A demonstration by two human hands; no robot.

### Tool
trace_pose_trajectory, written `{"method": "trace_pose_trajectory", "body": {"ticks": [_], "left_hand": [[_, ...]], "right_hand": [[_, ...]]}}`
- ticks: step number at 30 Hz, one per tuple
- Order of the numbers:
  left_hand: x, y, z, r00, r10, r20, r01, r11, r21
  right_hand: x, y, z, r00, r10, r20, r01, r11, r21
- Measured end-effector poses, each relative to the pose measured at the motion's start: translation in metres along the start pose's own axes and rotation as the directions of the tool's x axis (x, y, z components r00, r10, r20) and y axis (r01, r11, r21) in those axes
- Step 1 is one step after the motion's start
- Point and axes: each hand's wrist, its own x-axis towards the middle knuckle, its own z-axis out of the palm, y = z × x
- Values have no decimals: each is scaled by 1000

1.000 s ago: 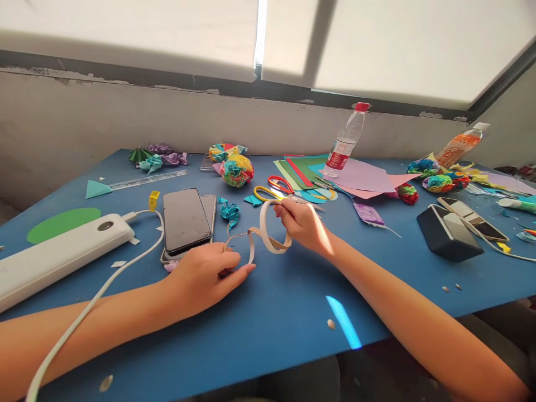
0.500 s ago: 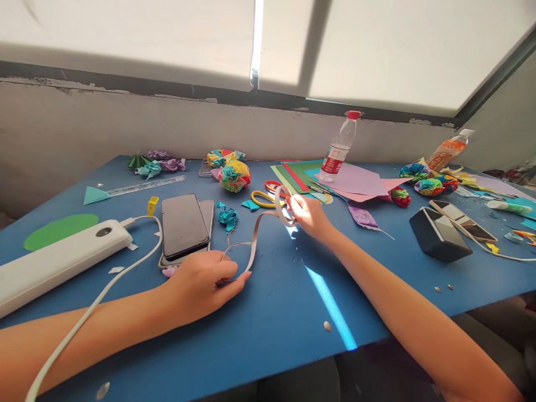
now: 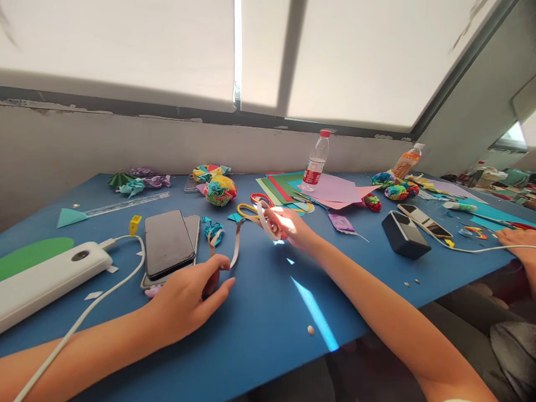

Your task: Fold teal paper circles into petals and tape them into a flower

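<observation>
My right hand [image 3: 287,223] grips a white roll of tape [image 3: 262,218], held on edge above the table. A pale strip of tape [image 3: 237,245] comes off the roll and curves down to my left hand [image 3: 195,293]. The strip meets the left index finger, its thumb apart below and the other fingers curled underneath. Part of the strip bends up behind that hand, near crumpled teal paper [image 3: 213,231]. Just behind the roll lie scissors [image 3: 247,211] with yellow and red handles, partly hidden by it.
Two stacked phones [image 3: 170,244], a white power bank [image 3: 50,285] and its cable lie left. Behind are colourful paper balls [image 3: 220,190], paper sheets [image 3: 339,190] and a water bottle [image 3: 315,164]. A black box [image 3: 404,234] stands right, near another person's hand [image 3: 519,243].
My view has turned rightward, bringing another person's hand into sight. The left thumb has moved away from the index finger and the strip. My right hand still holds the roll.
</observation>
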Motion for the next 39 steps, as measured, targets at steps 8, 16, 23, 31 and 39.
{"method": "trace_pose_trajectory", "body": {"ticks": [8, 16, 23, 31, 39], "left_hand": [[5, 2, -2, 990, -142, 14, 141, 959, -245], [12, 5, -12, 951, -144, 272, 306, 545, -781], [13, 5, -3, 919, -236, 316, 394, 514, -762], [11, 6, -4, 922, -331, 202, 350, 482, -804], [11, 4, -2, 922, -323, 212, 355, 492, -795]], "right_hand": [[-21, -18, 27, 987, -73, 141, 71, 997, 21], [-39, -24, 49, 986, -140, 96, 142, 990, -15], [-46, -27, 52, 975, -163, 152, 180, 978, -103], [-41, -23, 50, 948, -309, 75, 318, 923, -218], [-39, -25, 51, 979, -191, 65, 190, 982, 18]]}}
